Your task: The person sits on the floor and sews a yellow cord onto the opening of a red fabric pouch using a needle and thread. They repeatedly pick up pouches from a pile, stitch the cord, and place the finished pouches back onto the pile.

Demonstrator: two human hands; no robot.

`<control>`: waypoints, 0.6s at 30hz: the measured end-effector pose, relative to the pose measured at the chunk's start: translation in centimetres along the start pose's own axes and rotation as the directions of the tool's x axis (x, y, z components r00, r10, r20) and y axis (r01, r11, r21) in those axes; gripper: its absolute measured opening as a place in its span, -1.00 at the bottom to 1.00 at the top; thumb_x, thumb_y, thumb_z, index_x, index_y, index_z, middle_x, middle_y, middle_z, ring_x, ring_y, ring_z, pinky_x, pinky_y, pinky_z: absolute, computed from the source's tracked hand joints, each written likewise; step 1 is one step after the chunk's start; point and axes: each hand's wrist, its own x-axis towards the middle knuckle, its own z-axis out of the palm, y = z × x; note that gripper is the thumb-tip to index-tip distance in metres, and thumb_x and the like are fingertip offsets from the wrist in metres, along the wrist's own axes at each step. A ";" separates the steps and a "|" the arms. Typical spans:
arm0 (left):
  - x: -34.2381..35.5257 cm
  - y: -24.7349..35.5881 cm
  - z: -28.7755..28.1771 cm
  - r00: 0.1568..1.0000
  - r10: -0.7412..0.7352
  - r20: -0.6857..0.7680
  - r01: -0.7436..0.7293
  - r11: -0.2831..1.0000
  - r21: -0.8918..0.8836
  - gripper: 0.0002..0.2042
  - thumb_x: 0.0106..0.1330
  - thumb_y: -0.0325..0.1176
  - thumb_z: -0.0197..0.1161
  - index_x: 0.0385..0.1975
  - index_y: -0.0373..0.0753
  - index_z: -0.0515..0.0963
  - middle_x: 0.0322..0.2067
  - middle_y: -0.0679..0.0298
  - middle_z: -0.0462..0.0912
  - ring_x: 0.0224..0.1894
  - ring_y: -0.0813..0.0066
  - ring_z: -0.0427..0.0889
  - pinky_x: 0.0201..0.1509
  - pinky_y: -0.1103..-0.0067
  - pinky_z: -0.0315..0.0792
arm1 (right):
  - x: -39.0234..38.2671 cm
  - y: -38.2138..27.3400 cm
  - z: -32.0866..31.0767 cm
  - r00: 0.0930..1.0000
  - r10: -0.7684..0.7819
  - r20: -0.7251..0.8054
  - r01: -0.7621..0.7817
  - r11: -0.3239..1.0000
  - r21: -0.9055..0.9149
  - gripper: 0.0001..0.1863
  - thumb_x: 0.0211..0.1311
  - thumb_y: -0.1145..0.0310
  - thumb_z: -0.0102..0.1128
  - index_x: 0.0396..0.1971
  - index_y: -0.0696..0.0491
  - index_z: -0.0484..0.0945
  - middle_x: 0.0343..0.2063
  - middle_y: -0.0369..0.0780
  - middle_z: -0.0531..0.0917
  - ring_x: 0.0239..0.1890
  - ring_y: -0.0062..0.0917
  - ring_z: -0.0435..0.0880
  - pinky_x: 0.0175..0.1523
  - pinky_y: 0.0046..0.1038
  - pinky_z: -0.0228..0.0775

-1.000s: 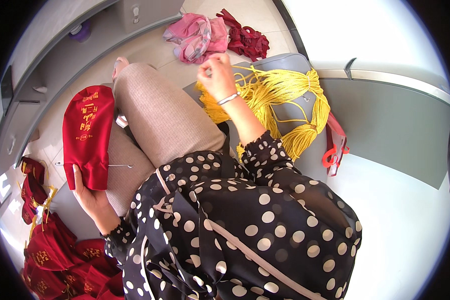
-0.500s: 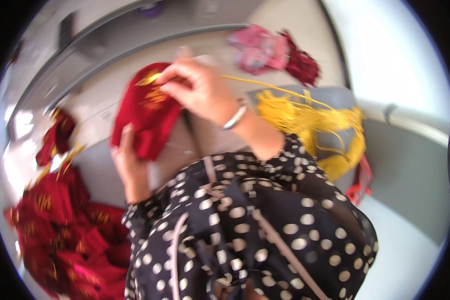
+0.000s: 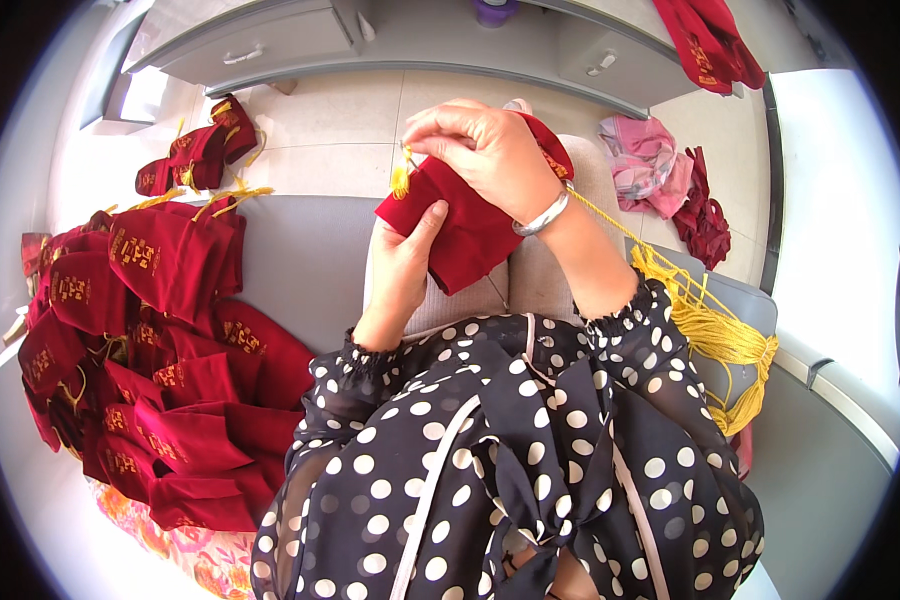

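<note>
A dark red cloth pouch [image 3: 467,225] with yellow lettering at its far end lies over my lap. My left hand [image 3: 402,262] grips its near left edge, thumb on top. Above it my right hand [image 3: 480,150] is closed in a pinch at the pouch's left end, where a small yellow tassel [image 3: 400,183] hangs under the fingertips. What exactly sits between those fingertips is too small to make out, though a yellow cord end seems to be there. From the pouch's right side a yellow cord [image 3: 600,212] runs to a bundle of yellow cords [image 3: 715,335].
A big heap of red pouches [image 3: 170,370] covers the seat at my left. More pouches [image 3: 198,150] lie on the floor beyond. Pink cloth [image 3: 642,160] and dark red cloth strips [image 3: 703,215] lie ahead right. A grey cabinet [image 3: 270,50] with drawers stands ahead.
The view has swung left and sharpened. The pouch is turned, its lettering now toward the right. My right hand has gone from the lettered part to the pouch's other end.
</note>
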 end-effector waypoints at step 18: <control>-0.3 -0.6 0.1 0.986 0.108 0.123 -0.141 0.945 0.296 -0.76 0.28 -0.45 0.21 -0.08 -0.36 0.51 -0.22 0.32 0.62 -0.19 0.66 0.55 -0.10 0.67 0.44 | -0.1 1.5 -0.7 0.961 0.210 0.181 -0.171 0.963 -0.209 -0.85 0.12 0.41 0.15 -0.37 0.15 0.60 -0.52 -0.21 0.67 -0.41 -0.57 0.63 -0.20 -0.56 0.40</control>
